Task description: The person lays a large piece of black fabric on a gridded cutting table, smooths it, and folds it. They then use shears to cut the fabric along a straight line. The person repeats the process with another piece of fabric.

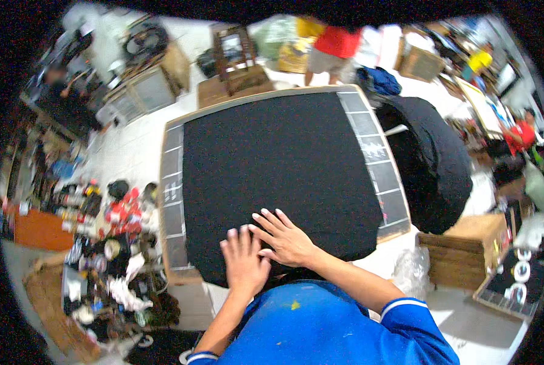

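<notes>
In the frame's lower middle, the left hand (pixel 246 261) and right hand (pixel 287 242) are resting flat, fingers loosely spread, gripping nothing, on the black cloth (pixel 278 170), which is filling the centre. Spreading seems mostly done; the lower edge is perhaps needing smoothing. Soft, matte fabric is covering a flat, white-lined board (pixel 173 164).

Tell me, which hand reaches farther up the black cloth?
The right hand: its spread fingers end farther up the black cloth, away from the blue shirt, while the left hand ends lower.
</notes>
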The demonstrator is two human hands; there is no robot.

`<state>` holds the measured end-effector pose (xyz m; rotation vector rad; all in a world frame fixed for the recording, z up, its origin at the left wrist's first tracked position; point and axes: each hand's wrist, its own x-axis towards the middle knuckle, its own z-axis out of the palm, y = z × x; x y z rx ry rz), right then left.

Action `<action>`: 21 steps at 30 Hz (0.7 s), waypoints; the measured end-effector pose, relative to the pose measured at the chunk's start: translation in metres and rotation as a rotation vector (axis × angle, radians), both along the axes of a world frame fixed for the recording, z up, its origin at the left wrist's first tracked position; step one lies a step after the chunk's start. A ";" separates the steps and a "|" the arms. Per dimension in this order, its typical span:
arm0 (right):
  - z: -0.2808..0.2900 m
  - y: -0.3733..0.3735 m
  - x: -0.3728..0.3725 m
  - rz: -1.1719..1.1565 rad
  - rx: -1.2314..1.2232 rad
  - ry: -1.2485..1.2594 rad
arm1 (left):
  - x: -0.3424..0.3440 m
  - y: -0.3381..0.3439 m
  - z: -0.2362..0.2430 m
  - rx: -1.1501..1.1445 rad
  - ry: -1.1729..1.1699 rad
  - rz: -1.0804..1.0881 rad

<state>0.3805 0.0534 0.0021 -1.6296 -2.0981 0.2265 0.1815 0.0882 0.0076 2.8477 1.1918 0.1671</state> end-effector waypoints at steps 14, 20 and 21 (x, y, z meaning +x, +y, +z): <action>-0.001 0.025 0.149 -0.434 0.200 -0.119 | 0.036 0.027 0.006 -0.205 0.002 -0.157; -0.005 0.085 0.156 -0.188 0.073 -0.080 | 0.045 0.033 0.011 -0.230 -0.023 -0.220; 0.000 0.079 0.197 -0.345 0.075 -0.148 | 0.042 0.034 0.012 -0.251 -0.018 -0.214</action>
